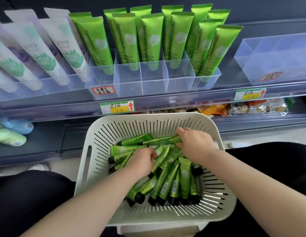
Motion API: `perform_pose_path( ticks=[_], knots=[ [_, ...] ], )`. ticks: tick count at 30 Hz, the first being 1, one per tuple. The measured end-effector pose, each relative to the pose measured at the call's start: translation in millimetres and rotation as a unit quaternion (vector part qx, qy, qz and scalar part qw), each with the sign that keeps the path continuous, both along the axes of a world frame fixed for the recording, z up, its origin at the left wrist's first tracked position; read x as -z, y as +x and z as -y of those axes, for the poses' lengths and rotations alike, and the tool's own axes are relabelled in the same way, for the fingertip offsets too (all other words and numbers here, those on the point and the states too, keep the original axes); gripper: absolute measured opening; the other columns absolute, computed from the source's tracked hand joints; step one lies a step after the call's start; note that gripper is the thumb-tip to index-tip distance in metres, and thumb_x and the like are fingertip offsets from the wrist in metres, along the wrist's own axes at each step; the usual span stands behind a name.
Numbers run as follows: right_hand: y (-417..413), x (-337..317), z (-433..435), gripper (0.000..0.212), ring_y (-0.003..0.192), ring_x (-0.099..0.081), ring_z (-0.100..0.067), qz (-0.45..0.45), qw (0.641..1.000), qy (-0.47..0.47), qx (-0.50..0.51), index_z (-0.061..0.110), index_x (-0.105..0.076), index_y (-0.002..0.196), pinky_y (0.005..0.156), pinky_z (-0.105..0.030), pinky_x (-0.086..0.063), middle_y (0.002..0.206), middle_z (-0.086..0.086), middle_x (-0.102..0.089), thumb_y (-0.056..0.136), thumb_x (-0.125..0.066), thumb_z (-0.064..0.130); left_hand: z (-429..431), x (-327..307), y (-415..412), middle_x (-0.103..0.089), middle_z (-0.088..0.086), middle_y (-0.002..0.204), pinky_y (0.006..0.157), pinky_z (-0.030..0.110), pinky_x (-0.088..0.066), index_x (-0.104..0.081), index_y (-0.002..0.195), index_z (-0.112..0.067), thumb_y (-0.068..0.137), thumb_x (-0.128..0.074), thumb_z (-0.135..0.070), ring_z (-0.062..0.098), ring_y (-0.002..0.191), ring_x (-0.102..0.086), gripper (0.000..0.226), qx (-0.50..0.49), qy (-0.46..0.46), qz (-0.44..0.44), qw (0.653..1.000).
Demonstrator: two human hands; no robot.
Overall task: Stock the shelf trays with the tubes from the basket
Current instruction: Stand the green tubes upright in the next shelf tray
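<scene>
1. Our left hand reaches into the basket, knuckles up, fingers curled into the heap of green tubes. Blur keeps us from telling whether it grips any.
2. The heap spreads from that hand toward 5 o'clock, too overlapped for us to count.
3. Our right hand, at 2 o'clock from the left, is closed round one tube, which runs off toward 9 o'clock.
4. At 12 o'clock beyond the basket, the shelf tray shows five compartments holding twelve upright tubes.
</scene>
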State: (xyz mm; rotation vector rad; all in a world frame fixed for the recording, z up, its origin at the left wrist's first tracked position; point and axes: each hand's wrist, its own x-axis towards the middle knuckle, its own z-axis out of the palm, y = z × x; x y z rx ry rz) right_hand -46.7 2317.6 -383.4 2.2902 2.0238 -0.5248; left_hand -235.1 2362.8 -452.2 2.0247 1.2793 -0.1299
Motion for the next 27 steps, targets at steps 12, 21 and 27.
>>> perform_pose_path(
  ticks=[12,21,27],
  knots=[
    [9,-23,33,0.020,0.082,-0.060,-0.018,-0.100,0.989,0.107,0.017,0.027,-0.051,0.112,0.059,-0.030,-0.046,0.101,0.008,-0.060,0.093,-0.052,0.033,15,16,50,-0.065,0.002,0.118,0.093,0.029,-0.049,-0.066,0.116,-0.018,0.093,-0.057,-0.014,0.017,0.104,-0.061,0.025,0.016,-0.065,-0.045,0.997],
    [14,-23,32,0.022,0.085,-0.060,-0.017,-0.114,0.981,0.153,0.020,0.031,-0.056,0.112,0.062,-0.030,-0.047,0.099,0.010,-0.060,0.090,-0.054,0.034,22,11,39,-0.060,0.003,0.084,0.063,0.033,-0.045,-0.051,0.089,-0.016,0.091,-0.042,-0.004,0.020,0.076,-0.057,0.015,0.028,-0.007,-0.083,0.996],
    [8,-35,35,0.021,0.092,-0.060,-0.017,-0.146,0.974,0.172,0.019,0.030,-0.060,0.112,0.071,-0.036,-0.051,0.101,0.009,-0.063,0.092,-0.054,0.032,13,-20,2,-0.064,-0.009,0.070,0.052,0.028,-0.045,-0.064,0.094,-0.030,0.098,-0.050,-0.015,0.012,0.054,-0.057,0.021,-0.088,0.049,0.045,0.994]
  ],
)
